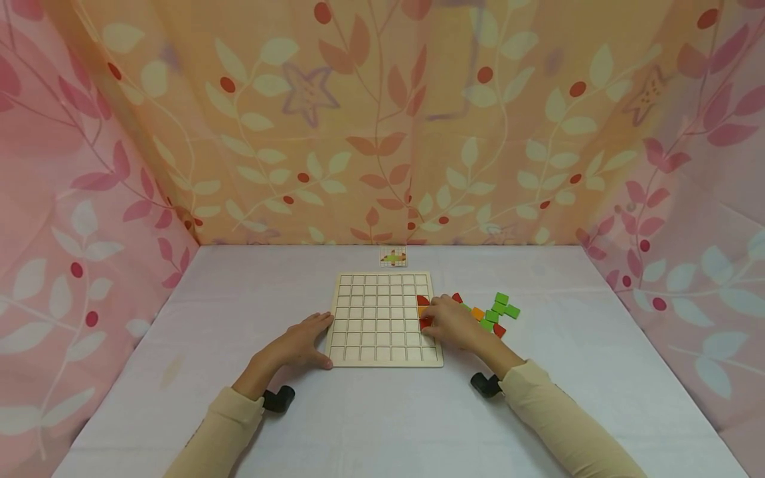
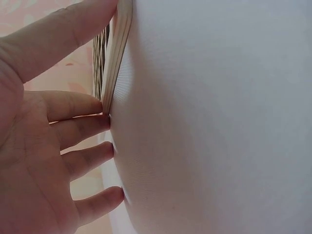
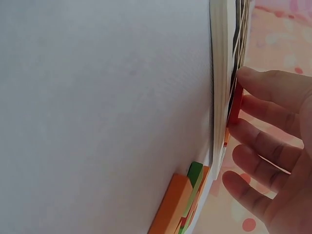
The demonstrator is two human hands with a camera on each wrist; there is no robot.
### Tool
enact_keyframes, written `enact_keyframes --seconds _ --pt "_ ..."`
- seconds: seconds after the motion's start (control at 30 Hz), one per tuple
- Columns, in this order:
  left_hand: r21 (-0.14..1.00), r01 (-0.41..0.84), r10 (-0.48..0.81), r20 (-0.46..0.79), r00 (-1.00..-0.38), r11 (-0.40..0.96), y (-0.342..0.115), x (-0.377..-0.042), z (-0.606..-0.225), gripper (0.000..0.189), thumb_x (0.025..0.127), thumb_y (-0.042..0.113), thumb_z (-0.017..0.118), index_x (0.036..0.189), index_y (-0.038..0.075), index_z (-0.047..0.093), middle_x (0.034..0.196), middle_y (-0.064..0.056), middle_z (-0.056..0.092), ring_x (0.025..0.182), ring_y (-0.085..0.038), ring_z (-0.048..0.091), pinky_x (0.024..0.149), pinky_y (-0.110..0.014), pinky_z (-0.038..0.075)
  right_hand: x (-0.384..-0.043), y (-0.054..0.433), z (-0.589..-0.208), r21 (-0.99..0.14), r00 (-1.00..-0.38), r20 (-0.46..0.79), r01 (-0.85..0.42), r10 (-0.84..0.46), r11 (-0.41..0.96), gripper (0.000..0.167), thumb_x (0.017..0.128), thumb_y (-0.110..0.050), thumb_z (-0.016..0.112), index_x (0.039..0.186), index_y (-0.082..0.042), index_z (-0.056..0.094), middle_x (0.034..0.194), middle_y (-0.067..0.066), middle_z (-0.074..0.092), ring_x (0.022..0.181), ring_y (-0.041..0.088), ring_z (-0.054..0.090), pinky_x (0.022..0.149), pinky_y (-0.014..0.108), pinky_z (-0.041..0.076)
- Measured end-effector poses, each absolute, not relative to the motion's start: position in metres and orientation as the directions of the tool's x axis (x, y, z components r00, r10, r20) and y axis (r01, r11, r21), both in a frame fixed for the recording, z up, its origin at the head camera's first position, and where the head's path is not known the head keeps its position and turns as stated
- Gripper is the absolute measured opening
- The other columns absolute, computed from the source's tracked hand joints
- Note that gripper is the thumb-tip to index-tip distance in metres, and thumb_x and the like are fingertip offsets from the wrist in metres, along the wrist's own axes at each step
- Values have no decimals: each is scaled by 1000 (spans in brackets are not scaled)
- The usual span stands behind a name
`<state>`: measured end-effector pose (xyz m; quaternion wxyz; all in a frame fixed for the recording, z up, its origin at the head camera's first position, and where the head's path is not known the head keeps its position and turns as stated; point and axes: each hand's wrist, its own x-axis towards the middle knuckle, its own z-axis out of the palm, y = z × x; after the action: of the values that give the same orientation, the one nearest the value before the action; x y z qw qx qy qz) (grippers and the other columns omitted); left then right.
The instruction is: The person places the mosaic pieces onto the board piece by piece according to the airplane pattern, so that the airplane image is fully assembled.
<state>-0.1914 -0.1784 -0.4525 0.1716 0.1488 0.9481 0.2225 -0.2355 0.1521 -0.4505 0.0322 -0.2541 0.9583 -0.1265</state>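
A pale wooden grid board (image 1: 376, 318) lies flat on the table. My left hand (image 1: 301, 342) is at its left side, fingers spread and nearly straight. The thumb touches the board's edge (image 2: 119, 48) near the front corner. Over the right-hand columns is my right hand (image 1: 451, 322); its thumb and fingers pinch a red tile (image 3: 236, 103) at the board's surface. Just beyond, a rounded red tile (image 1: 423, 300) and an orange tile (image 1: 422, 310) sit in the right column, the orange one partly covered by the fingers.
Right of the board lie loose green tiles (image 1: 501, 298), an orange tile (image 1: 477, 313) and a red tile (image 1: 499, 330), some hidden by my right hand. A small pattern card (image 1: 393, 257) lies behind the board. Floral curtains (image 1: 382, 133) surround the white table (image 1: 394, 425).
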Motion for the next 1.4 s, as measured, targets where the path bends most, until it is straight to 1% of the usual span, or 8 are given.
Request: enact_keyframes --seconds 0.33,0.63,0.87,0.97,1.03,1.17,1.4 --pt "467 189 343 -271 -900 864 -178 -193 -451 98 72 27 85 150 1 33 159 -17 29 149 -40 21 115 -63 22 -235 151 -450 -246 -874 -9 -470 -487 848 24 82 -28 77 102 -15 76 91 -1 60 83 14 46 66 24 41" --pt "461 191 341 -266 -902 867 -178 -194 -451 97 72 27 85 150 1 33 159 -17 29 148 -40 22 115 -63 23 -235 152 -447 -286 -880 -25 -448 -475 847 25 83 -27 77 104 -13 76 91 -1 58 83 15 45 67 24 40" --pt "458 201 347 -261 -901 866 -178 -194 -452 97 73 28 85 150 0 33 159 -18 29 148 -41 22 115 -64 23 -238 157 -447 -306 -874 1 -463 -487 831 18 84 -22 75 100 -14 77 89 -1 61 82 14 48 70 25 42" --pt "461 196 346 -266 -900 865 -178 -194 -453 97 73 28 85 150 1 33 159 -17 29 149 -40 21 115 -63 22 -241 163 -444 -331 -882 7 -447 -471 831 19 83 -19 74 101 -11 77 89 1 64 82 15 50 71 28 44" --pt "461 199 349 -267 -898 865 -178 -193 -453 97 72 28 85 150 0 34 159 -17 29 148 -40 22 115 -63 22 -242 167 -441 -360 -895 -4 -415 -446 835 21 84 -19 74 102 -10 76 92 3 66 84 17 51 72 30 46" --pt "467 195 349 -269 -898 863 -178 -194 -454 97 72 28 85 150 1 34 159 -17 30 148 -39 22 115 -63 23 -242 175 -438 -381 -910 -29 -372 -414 846 23 86 -21 72 105 -9 76 97 5 66 88 18 52 77 32 49" --pt "466 198 350 -266 -898 862 -178 -194 -455 97 72 28 85 150 1 34 159 -17 30 148 -40 22 114 -64 23 -247 190 -435 -333 -913 -33 -373 -406 866 25 87 -24 73 107 -9 75 98 5 66 90 19 51 77 31 50"
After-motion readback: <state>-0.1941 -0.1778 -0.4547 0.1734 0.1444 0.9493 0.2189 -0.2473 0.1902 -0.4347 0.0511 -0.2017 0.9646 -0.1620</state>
